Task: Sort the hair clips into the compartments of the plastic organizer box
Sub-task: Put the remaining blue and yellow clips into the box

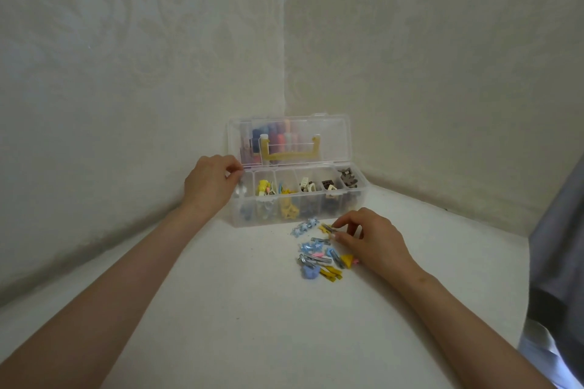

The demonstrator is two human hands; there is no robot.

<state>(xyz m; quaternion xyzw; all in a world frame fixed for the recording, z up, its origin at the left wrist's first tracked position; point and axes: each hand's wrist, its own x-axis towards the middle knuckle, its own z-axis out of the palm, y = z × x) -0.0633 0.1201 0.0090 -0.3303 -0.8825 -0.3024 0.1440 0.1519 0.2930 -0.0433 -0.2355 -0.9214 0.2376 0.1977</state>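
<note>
One yellow clip point(325, 227) pinched by right hand point(369, 240); left hand point(210, 185) grips organizer box point(316, 210)

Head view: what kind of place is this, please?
Probably a room corner in a home: two wallpapered walls meet behind a white surface, where a clear organizer box stands and loose hair clips lie.

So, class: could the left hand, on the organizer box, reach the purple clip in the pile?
Probably: the left hand need only release the organizer box; the purple clip lies uncovered, with bare table between them.
</note>
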